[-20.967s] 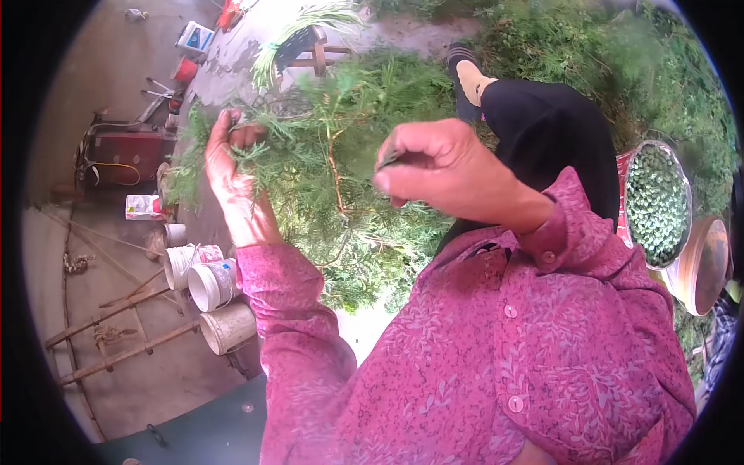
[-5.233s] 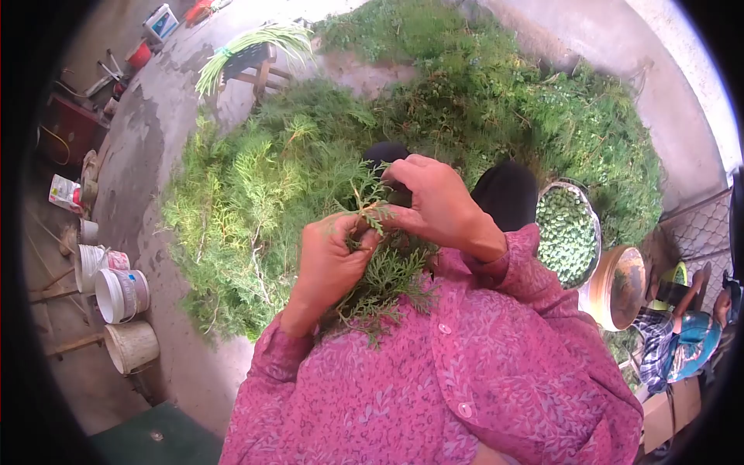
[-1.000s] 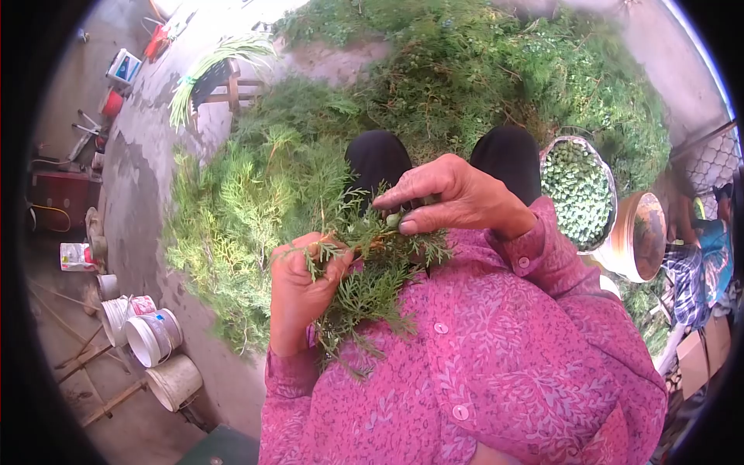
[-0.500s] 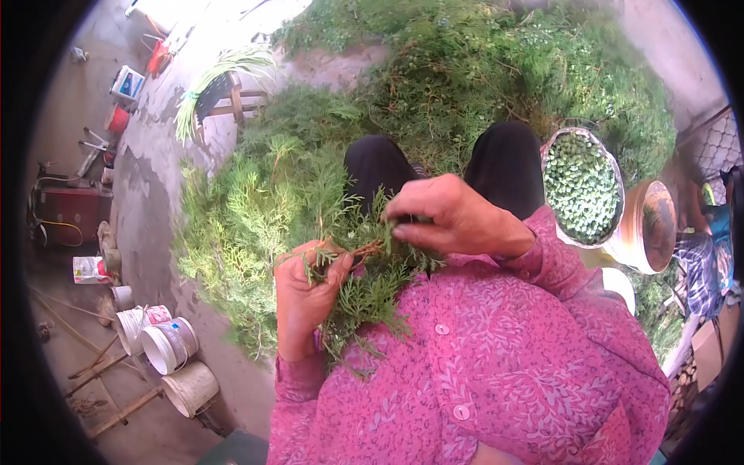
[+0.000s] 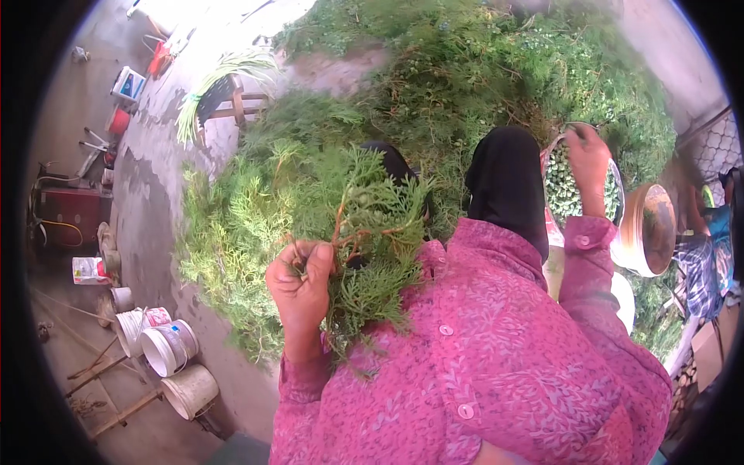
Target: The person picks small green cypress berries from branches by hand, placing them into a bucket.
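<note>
A branch (image 5: 341,213) is pinched by the left hand (image 5: 301,291); spillage could be caused if the bucket (image 5: 553,231) is missed by the right hand (image 5: 590,167) — grip unclear.

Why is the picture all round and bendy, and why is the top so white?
In the head view, the lens seems to bulge things, with black corners; glare whitens the floor at upper left; the right hand looks softer than the left hand and its branch.
</note>
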`<state>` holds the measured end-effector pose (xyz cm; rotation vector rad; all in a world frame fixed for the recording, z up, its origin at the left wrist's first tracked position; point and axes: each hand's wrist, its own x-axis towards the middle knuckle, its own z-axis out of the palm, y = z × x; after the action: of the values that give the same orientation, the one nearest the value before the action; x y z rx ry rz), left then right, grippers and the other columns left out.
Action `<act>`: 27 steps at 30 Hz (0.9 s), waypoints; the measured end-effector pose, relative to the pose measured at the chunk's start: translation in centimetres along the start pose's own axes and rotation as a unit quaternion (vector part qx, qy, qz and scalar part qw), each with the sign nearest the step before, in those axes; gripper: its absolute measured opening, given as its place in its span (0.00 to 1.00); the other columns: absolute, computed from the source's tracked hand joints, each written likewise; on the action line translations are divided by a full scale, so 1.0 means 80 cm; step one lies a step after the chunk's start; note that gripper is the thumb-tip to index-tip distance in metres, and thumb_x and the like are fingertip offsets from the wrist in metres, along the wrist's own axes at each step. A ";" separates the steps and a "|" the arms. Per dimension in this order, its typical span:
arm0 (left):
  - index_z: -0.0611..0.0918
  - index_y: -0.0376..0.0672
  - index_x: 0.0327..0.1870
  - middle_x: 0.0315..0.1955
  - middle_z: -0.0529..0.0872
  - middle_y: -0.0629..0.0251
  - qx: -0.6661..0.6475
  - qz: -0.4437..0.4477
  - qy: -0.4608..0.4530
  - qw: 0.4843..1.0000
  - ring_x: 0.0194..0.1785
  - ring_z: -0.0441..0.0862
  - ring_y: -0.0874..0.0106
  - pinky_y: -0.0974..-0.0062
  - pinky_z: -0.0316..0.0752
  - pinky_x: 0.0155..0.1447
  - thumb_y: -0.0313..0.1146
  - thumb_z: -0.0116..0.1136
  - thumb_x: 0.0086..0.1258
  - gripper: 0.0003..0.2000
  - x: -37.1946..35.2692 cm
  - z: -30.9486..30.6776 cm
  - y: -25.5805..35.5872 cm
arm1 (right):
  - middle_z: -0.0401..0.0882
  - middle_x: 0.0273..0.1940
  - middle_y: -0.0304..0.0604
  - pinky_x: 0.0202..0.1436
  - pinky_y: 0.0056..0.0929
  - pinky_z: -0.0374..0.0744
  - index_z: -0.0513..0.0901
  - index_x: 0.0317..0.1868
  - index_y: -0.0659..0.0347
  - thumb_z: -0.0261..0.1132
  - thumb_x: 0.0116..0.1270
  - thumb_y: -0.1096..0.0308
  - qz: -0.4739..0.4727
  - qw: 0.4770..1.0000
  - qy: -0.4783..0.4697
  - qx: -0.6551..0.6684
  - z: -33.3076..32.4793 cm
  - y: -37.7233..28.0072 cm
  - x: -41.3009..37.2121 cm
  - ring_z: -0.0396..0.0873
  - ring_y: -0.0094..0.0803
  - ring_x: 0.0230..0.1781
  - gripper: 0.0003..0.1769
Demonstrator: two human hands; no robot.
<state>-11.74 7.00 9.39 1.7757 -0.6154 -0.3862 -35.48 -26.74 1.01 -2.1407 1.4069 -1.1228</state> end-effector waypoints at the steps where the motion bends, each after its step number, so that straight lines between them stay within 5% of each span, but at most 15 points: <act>1: 0.76 0.35 0.24 0.17 0.75 0.71 -0.032 -0.002 0.012 0.999 0.22 0.68 0.83 0.85 0.63 0.27 0.28 0.58 0.63 0.08 0.002 0.002 0.000 | 0.81 0.30 0.49 0.36 0.33 0.76 0.81 0.39 0.61 0.60 0.57 0.62 0.004 0.997 0.002 -0.082 -0.012 0.036 0.003 0.79 0.37 0.29 0.13; 7: 0.76 0.36 0.26 0.18 0.77 0.66 -0.151 -0.028 0.048 0.987 0.22 0.71 0.79 0.83 0.66 0.28 0.30 0.57 0.64 0.09 0.013 0.000 0.000 | 0.79 0.41 0.54 0.47 0.39 0.74 0.79 0.45 0.60 0.61 0.54 0.62 0.070 0.952 -0.081 -0.288 -0.063 0.186 -0.017 0.78 0.48 0.41 0.19; 12: 0.76 0.37 0.26 0.17 0.76 0.66 -0.158 -0.025 0.049 0.986 0.21 0.70 0.78 0.82 0.68 0.27 0.31 0.56 0.65 0.08 0.016 0.001 -0.004 | 0.76 0.48 0.56 0.54 0.40 0.71 0.78 0.48 0.62 0.62 0.54 0.60 0.121 0.934 -0.131 -0.311 -0.068 0.171 -0.014 0.74 0.49 0.50 0.22; 13: 0.76 0.37 0.26 0.17 0.76 0.66 -0.170 -0.026 0.049 0.984 0.21 0.70 0.78 0.81 0.68 0.26 0.30 0.56 0.65 0.08 0.018 0.000 -0.004 | 0.78 0.43 0.55 0.50 0.36 0.74 0.79 0.46 0.63 0.63 0.53 0.59 0.059 0.942 -0.128 -0.305 -0.063 0.181 -0.009 0.77 0.46 0.45 0.22; 14: 0.76 0.37 0.26 0.17 0.76 0.66 -0.181 -0.026 0.050 0.982 0.20 0.70 0.78 0.80 0.69 0.25 0.30 0.56 0.64 0.08 0.020 0.000 -0.003 | 0.78 0.43 0.55 0.50 0.36 0.74 0.79 0.46 0.63 0.63 0.53 0.59 0.056 0.943 -0.129 -0.303 -0.058 0.162 0.000 0.77 0.46 0.45 0.22; 16: 0.76 0.37 0.28 0.19 0.76 0.66 -0.170 -0.038 0.054 0.983 0.22 0.71 0.77 0.78 0.70 0.27 0.32 0.56 0.64 0.08 0.021 -0.005 -0.002 | 0.81 0.36 0.49 0.41 0.28 0.75 0.81 0.42 0.65 0.63 0.55 0.62 0.102 0.968 -0.225 -0.030 -0.046 0.078 0.014 0.79 0.36 0.36 0.18; 18: 0.76 0.38 0.30 0.20 0.76 0.66 -0.158 -0.048 0.056 0.985 0.24 0.72 0.77 0.77 0.72 0.28 0.34 0.56 0.64 0.09 0.023 -0.008 -0.002 | 0.81 0.30 0.41 0.35 0.22 0.74 0.81 0.39 0.65 0.62 0.57 0.66 0.051 0.949 -0.288 0.118 -0.023 -0.015 0.007 0.77 0.26 0.30 0.12; 22: 0.78 0.38 0.28 0.18 0.77 0.66 -0.229 -0.058 0.086 0.968 0.21 0.72 0.78 0.78 0.73 0.24 0.30 0.58 0.63 0.06 0.024 -0.005 -0.008 | 0.80 0.29 0.39 0.34 0.22 0.74 0.80 0.38 0.66 0.62 0.59 0.67 -0.054 0.834 -0.478 0.271 0.039 -0.153 -0.036 0.75 0.22 0.29 0.11; 24: 0.78 0.38 0.28 0.19 0.77 0.66 -0.235 -0.050 0.080 0.968 0.20 0.72 0.78 0.78 0.73 0.24 0.31 0.58 0.63 0.06 0.024 -0.008 -0.011 | 0.80 0.29 0.40 0.35 0.24 0.75 0.80 0.39 0.65 0.62 0.59 0.66 -0.182 0.781 -0.512 0.309 0.081 -0.188 -0.052 0.75 0.23 0.30 0.12; 27: 0.78 0.38 0.29 0.19 0.78 0.67 -0.234 -0.048 0.082 0.968 0.20 0.72 0.79 0.79 0.73 0.24 0.30 0.58 0.63 0.06 0.021 -0.016 -0.011 | 0.80 0.34 0.39 0.39 0.25 0.75 0.79 0.44 0.64 0.64 0.57 0.68 -0.162 0.752 -0.576 0.277 0.115 -0.228 -0.060 0.75 0.23 0.34 0.14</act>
<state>-9.49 7.14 9.02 1.3670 -0.2893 -0.4082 -18.20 -15.51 5.04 -1.9519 0.0984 -0.0647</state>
